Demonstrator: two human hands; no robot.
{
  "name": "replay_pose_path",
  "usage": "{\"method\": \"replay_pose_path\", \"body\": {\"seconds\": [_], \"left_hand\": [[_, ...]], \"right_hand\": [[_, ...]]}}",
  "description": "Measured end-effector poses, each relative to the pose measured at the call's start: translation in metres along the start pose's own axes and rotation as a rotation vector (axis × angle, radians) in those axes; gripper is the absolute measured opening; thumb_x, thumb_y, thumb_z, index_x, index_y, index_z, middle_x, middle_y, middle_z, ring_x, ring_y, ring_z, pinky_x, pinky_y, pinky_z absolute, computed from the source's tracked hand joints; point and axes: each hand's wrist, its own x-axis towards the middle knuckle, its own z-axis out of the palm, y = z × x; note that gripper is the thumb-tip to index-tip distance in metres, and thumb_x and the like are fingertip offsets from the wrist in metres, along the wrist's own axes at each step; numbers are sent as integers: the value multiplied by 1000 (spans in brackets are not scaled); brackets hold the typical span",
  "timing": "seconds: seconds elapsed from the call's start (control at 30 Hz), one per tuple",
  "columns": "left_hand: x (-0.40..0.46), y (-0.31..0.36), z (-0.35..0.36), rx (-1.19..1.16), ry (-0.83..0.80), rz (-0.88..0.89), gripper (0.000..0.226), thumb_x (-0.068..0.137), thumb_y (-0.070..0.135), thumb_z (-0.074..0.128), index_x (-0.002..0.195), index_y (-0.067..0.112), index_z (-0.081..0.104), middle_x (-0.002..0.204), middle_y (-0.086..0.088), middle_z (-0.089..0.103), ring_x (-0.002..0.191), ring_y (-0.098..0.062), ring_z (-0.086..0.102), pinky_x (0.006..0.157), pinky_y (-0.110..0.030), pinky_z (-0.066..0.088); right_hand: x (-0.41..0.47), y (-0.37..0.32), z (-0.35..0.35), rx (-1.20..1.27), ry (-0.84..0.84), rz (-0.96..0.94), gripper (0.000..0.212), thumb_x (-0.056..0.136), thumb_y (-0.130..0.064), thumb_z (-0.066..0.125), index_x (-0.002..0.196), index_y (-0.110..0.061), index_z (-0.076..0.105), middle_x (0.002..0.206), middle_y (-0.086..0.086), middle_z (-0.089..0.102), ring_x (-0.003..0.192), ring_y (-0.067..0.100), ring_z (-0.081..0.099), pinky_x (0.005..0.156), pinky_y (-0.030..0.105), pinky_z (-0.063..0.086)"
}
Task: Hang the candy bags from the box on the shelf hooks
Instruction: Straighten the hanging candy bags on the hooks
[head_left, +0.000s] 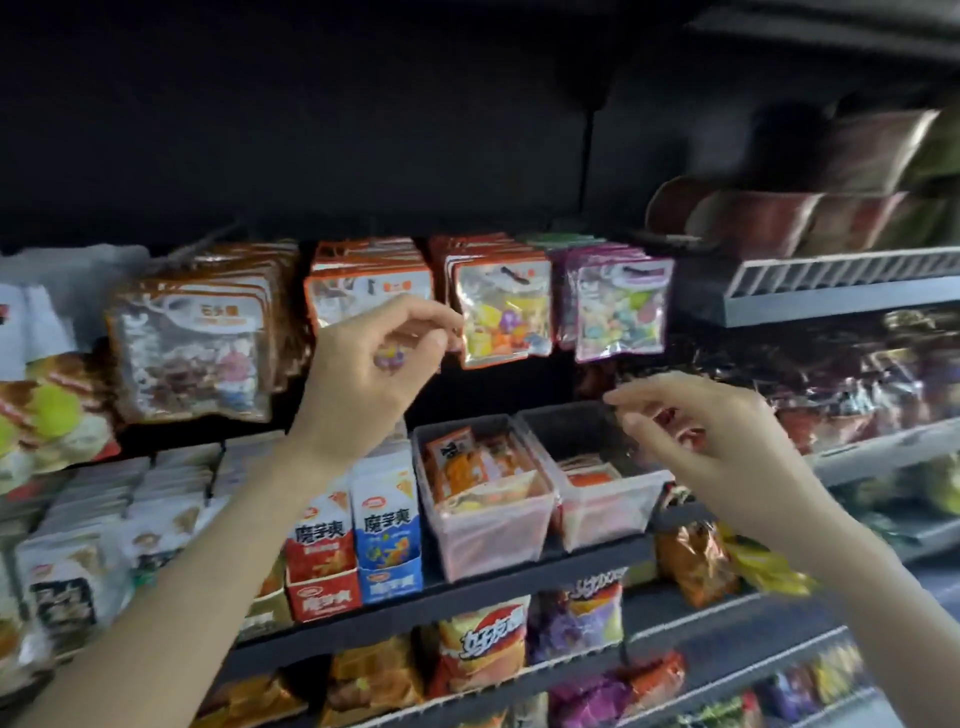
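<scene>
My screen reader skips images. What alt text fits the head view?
Two bare hands reach toward candy bags hanging on shelf hooks: the left hand is beside an orange-edged bag, while the right hand hovers over clear bins of snack packets.

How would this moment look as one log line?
left hand: raised by orange-edged clear candy bag | right hand: fingers loose, empty | hanging: not shown

Candy bags (503, 317) hanging above two bins (488, 493), cartons (387, 525) left of bins
</scene>
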Motion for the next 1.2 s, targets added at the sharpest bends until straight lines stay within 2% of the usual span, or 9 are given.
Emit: {"method": "replay_pose_path", "body": {"seconds": [0.2,0.37,0.5,0.57,0.7,0.83,0.93,1.03,1.2], "left_hand": [[42,27,74,140,-3,147,19,91,22,52,102,18,67,96,10,68,94,-5,63,84,-20,48],[80,19,129,456,-213,144,41,89,36,51,125,20,60,121,6,63,114,-8,53,96,-12,31],[116,4,162,624,-308,117,64,93,41,55,148,17,33,152,3,36,140,-10,28,104,-10,7],[131,-5,172,696,-345,96,75,93,50,52,152,16,21,158,2,24,145,-12,19,107,-13,2],[160,-20,186,862,-473,-27,96,84,73,43,153,12,16,160,-4,18,147,-18,15,118,-29,10],[168,-27,195,881,-615,-142,99,83,77,39,154,14,12,161,-4,13,148,-18,13,118,-32,12],[163,-29,198,853,-582,-90,82,93,62,41,154,15,13,161,-2,11,148,-13,10,120,-29,8],[157,-28,199,860,-546,-52,71,98,52,38,154,18,11,162,2,5,148,-8,2,114,-21,-6],[153,-24,200,866,-531,-91,71,98,56,35,155,21,11,161,8,3,147,-4,0,104,-14,-13]], "right_hand": [[40,70,-67,59,256,7,20,91,-10,62,93,-29,70,81,-23,70,79,1,65,68,12,48],[89,117,-90,-78,192,-21,22,92,-13,60,97,-31,70,89,-21,67,79,3,63,72,17,50],[130,140,-94,-193,32,-115,29,94,-12,55,118,-22,68,110,-12,64,95,9,63,85,23,51],[153,147,-97,-311,-99,-177,36,96,-18,53,132,-20,59,128,-8,58,116,13,57,99,24,41],[202,161,-98,-446,-611,-144,73,96,-49,46,155,-22,13,162,-8,11,146,6,13,110,12,8],[242,175,-81,-416,-953,-36,111,79,-68,54,152,-25,-17,159,-12,-21,147,7,-10,117,26,1],[254,183,-64,-411,-1070,-33,124,65,-77,55,152,-28,-18,160,-10,-21,148,11,-8,122,36,5],[255,195,-59,-389,-1110,-78,120,67,-81,53,154,-28,-11,161,-11,-13,149,10,-2,122,38,9],[256,208,-57,-301,-1092,-142,117,68,-86,49,155,-26,0,162,-9,9,147,10,13,121,36,16]]}}
